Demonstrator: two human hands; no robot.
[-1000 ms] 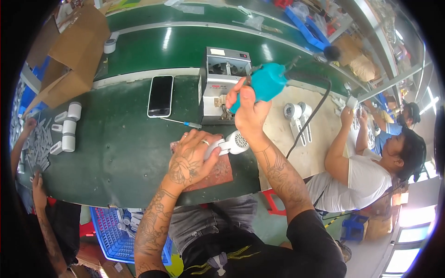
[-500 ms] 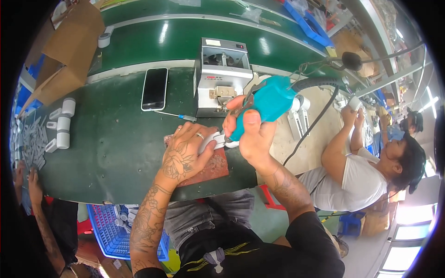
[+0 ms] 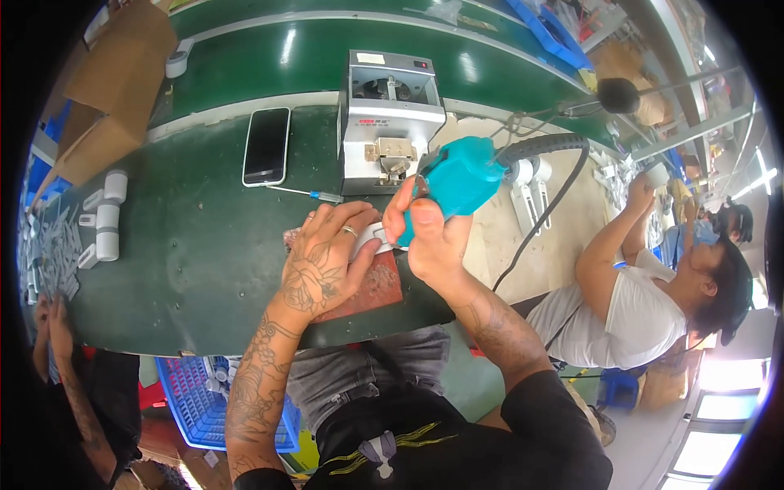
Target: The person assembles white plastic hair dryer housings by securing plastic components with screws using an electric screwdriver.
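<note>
My left hand (image 3: 325,255) is closed over a white plastic part (image 3: 372,235), pressing it down on a worn red pad (image 3: 377,284). My right hand (image 3: 439,245) grips a teal electric screwdriver (image 3: 465,178), fingers and thumb wrapped round its lower body. The tool leans down to the left, its lower end at the right end of the white part. The bit and the exact contact point are hidden by my right fingers. Much of the part lies under my left palm and fingers.
Behind my hands stand a grey metal machine (image 3: 387,122), a phone (image 3: 267,147) and a small blue-handled screwdriver (image 3: 327,197). White cylindrical parts (image 3: 107,219) sit far left. Long white parts (image 3: 531,196) lie right, beside the tool's black cable (image 3: 563,196). A co-worker (image 3: 633,302) sits to the right.
The electric screwdriver and my right hand have come slightly left and closer to the white part. My left hand keeps its hold. The whole view has shifted a little.
</note>
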